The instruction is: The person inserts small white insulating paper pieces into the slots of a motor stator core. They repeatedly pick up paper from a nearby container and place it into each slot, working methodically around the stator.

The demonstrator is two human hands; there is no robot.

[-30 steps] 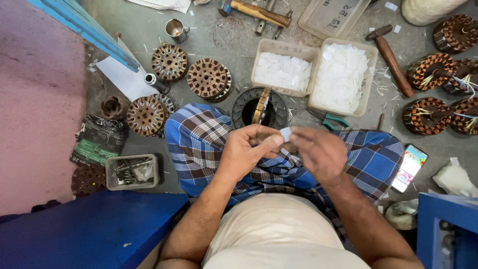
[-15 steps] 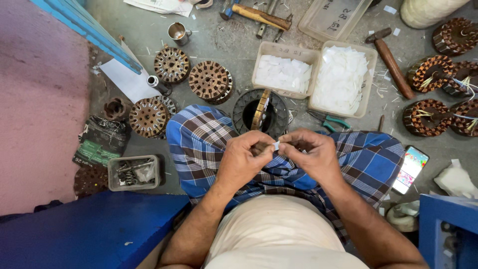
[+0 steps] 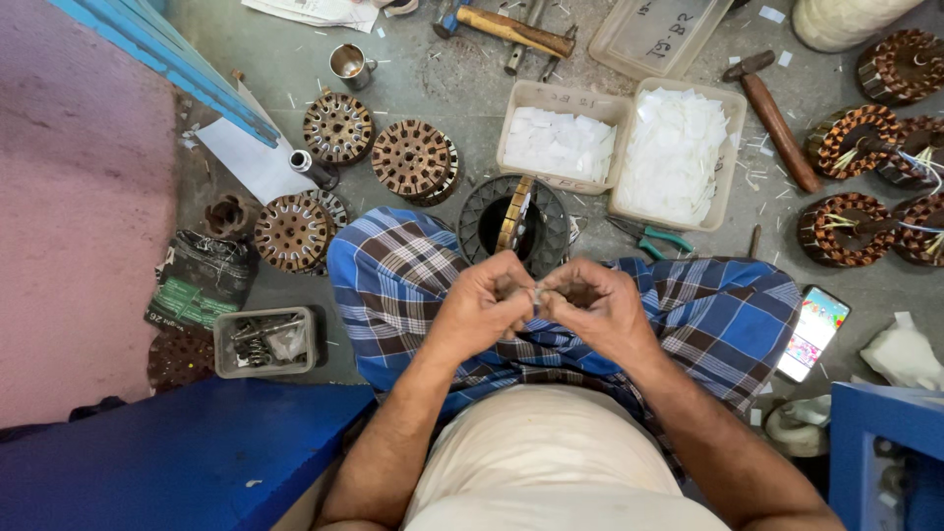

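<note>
I sit on the floor with a blue checked cloth [image 3: 393, 285] over my knees. My left hand [image 3: 484, 307] and my right hand [image 3: 596, 310] meet above my lap, fingertips pinched together on a small white paper slip [image 3: 537, 295], most of it hidden by my fingers. Just beyond my hands a dark round motor stator [image 3: 492, 208] stands on the floor, with a wooden-handled tool [image 3: 515, 214] leaning inside it. Two plastic trays [image 3: 612, 106] of white paper slips lie behind the stator.
Several bare stators [image 3: 411, 157] lie at the left, several copper-wound ones [image 3: 848, 228] at the right. Hammers [image 3: 773, 120], green-handled pliers [image 3: 657, 238], a metal cup [image 3: 350, 63], a phone [image 3: 812, 332], a box of small parts [image 3: 265, 342] and blue furniture [image 3: 157, 462] surround me.
My hands have closed together over my lap. The white slip, plainly visible between them a second ago, is now mostly covered by my fingertips.
</note>
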